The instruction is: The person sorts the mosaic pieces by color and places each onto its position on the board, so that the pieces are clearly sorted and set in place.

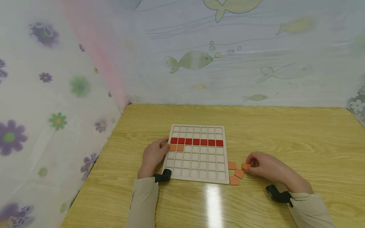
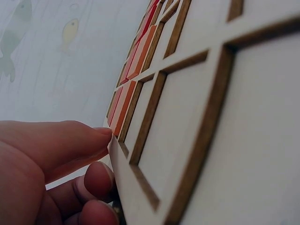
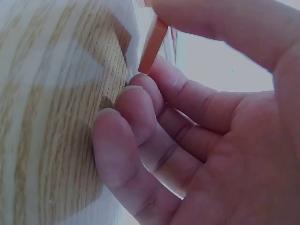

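Note:
A pale wooden grid board lies on the table. One of its rows is full of red tiles; below it, two orange tiles fill the leftmost cells. My left hand holds the board's left edge, thumb beside the first orange tile and other fingers curled against the side in the left wrist view. To the right of the board, my right hand pinches an orange tile between thumb and index finger, low over the table. Its other fingers curl close to the wood.
Three loose orange tiles lie by the board's lower right corner. The wooden table ends at a wall covering with printed fish at the back. A flowered covering hangs along the left side.

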### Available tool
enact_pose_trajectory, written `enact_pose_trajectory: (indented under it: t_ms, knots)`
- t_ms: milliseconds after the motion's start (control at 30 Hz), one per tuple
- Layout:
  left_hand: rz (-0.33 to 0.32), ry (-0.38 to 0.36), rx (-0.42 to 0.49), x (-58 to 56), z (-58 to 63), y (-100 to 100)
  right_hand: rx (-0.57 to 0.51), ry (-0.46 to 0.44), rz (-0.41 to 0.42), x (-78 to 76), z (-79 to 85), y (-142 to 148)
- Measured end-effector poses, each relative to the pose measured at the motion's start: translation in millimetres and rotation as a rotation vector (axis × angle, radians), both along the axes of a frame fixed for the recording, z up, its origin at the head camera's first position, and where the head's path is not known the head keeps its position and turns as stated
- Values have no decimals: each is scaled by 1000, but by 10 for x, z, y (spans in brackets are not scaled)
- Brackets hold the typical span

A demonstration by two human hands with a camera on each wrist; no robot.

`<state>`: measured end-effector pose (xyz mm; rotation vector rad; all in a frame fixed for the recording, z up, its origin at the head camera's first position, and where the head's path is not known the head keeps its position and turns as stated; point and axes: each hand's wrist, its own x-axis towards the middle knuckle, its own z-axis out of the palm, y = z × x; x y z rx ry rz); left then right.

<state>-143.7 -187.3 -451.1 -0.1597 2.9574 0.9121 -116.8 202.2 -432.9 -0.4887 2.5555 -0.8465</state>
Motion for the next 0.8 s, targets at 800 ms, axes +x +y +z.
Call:
enact_pose_trajectory:
  t_ms: [800]
  knots:
    - [-9,2,6,4,-1,-9,19,99,-27,-40,-63,-1]
